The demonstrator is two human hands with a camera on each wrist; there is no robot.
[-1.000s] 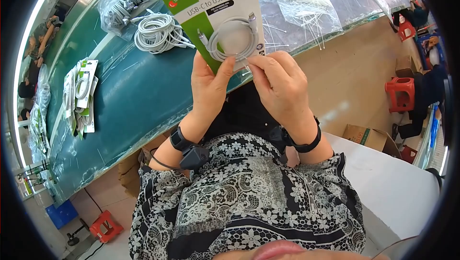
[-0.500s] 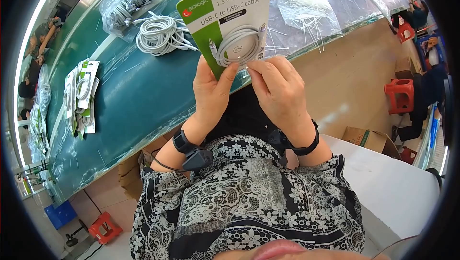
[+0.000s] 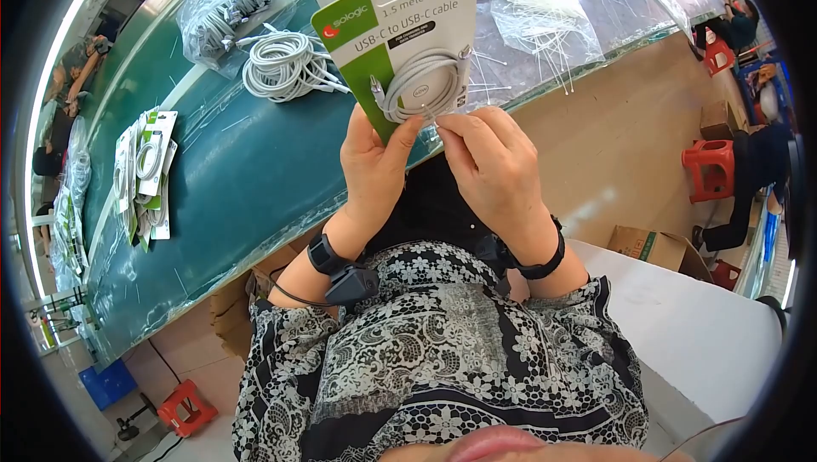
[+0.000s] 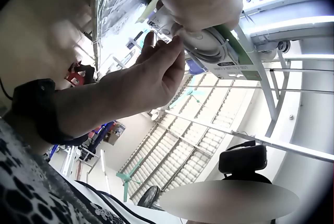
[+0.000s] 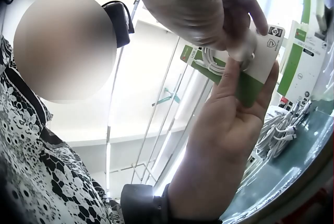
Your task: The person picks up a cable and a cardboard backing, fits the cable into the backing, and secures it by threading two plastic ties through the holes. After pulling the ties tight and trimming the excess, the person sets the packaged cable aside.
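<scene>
A green and white cable card [image 3: 407, 11] stands tilted above the table edge, with a coiled white cable [image 3: 438, 71] on its front. The left hand [image 3: 374, 160] grips the card's lower left part, thumb in front near the coil's bottom. At the lower edge of the coil the right hand [image 3: 496, 160] pinches a thin clear tie [image 3: 431, 116] between thumb and forefinger. The right wrist view shows the card [image 5: 269, 51] held by the left hand [image 5: 229, 125], while the right hand [image 5: 209, 15] reaches over it. Fingertip details there are blurred.
On the green table [image 3: 230, 156] lie a loose cable bundle [image 3: 285, 66], a plastic bag of cables [image 3: 223, 15] and a pile of carded cables [image 3: 146, 174]. Thin white ties [image 3: 553, 45] spill from a clear bag. A red stool [image 3: 709, 170] stands on the floor.
Since the earliest frame the card has shifted slightly right and lower, tilting so the coil shows more plainly. The right hand has moved slightly down, still pinching at the coil's bottom.
</scene>
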